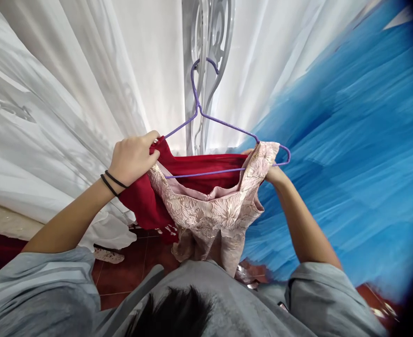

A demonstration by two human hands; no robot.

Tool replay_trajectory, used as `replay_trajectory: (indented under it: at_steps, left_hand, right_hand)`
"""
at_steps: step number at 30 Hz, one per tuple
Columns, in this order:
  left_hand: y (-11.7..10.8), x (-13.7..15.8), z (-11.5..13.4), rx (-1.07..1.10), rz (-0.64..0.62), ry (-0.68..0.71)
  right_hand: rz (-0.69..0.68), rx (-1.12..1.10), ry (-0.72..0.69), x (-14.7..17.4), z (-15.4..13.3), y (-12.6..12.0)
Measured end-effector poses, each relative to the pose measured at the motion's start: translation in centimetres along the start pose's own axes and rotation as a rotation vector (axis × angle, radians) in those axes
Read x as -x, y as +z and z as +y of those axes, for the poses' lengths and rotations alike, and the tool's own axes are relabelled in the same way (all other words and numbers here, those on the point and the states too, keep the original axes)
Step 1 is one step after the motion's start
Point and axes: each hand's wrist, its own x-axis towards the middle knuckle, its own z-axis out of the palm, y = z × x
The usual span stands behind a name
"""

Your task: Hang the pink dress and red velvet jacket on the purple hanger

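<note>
A purple wire hanger (229,124) hooks onto a grey scrolled metal upright. A pale pink brocade dress (206,213) hangs on it, one strap over the hanger's right end. Behind the dress, a dark red garment (206,164) stretches across between my hands. My left hand (132,158), two black bands at its wrist, is closed on the red cloth at the hanger's left end, right by the pink dress's other strap. Behind the right strap, my right hand (273,175) is closed at the red cloth's other side; most of its fingers are hidden.
Sheer white drapery (83,93) covers the left and back, around the grey metal upright (201,37). Layers of blue tulle (350,154) fill the right side, close to my right arm. Below lies a red-brown tiled floor (125,267).
</note>
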Motion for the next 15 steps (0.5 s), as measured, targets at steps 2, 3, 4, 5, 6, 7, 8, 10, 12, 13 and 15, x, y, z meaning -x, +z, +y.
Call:
replay_trajectory:
  at_steps: [2,3,4,5,6,7,8,10,12,13,15]
  left_hand:
    - [0.1,0.1,0.2,-0.004,-0.006,0.008]
    - [0.3,0.1,0.3,-0.006,-0.009,0.015]
    - [0.4,0.0,0.4,-0.008,-0.012,0.025]
    - [0.5,0.0,0.6,-0.008,-0.013,0.034]
    - [0.6,-0.1,0.7,-0.006,-0.014,0.044]
    - [0.7,-0.1,0.8,-0.001,-0.015,0.052]
    - [0.8,-0.1,0.9,0.006,-0.015,0.058]
    - [0.9,-0.2,1.0,0.019,-0.015,0.063]
    - [0.9,-0.2,1.0,0.025,-0.015,0.06]
    - [0.9,-0.2,1.0,0.026,-0.013,0.057]
    - [1.0,-0.2,0.8,0.027,-0.006,0.05]
  right_hand:
    - [-0.166,-0.014,-0.075,0.3,0.7,-0.7]
    - [-0.233,0.024,-0.102,0.4,0.9,-0.5]
    - [-0.268,0.096,-0.111,0.4,1.0,-0.1]
    - [-0.257,0.193,-0.1,0.3,1.1,0.4]
    - [-0.222,0.301,-0.075,0.2,1.1,1.0]
    - [-0.179,0.41,-0.035,0.1,1.2,1.6]
    - [-0.15,0.512,0.013,0.0,1.2,2.0]
    - [-0.162,0.656,0.101,-0.2,1.4,2.8]
    - [-0.255,0.695,0.142,-0.2,1.8,3.3]
    - [-0.305,0.679,0.134,-0.3,2.0,3.4]
    - [-0.385,0.606,0.08,-0.5,2.3,3.1]
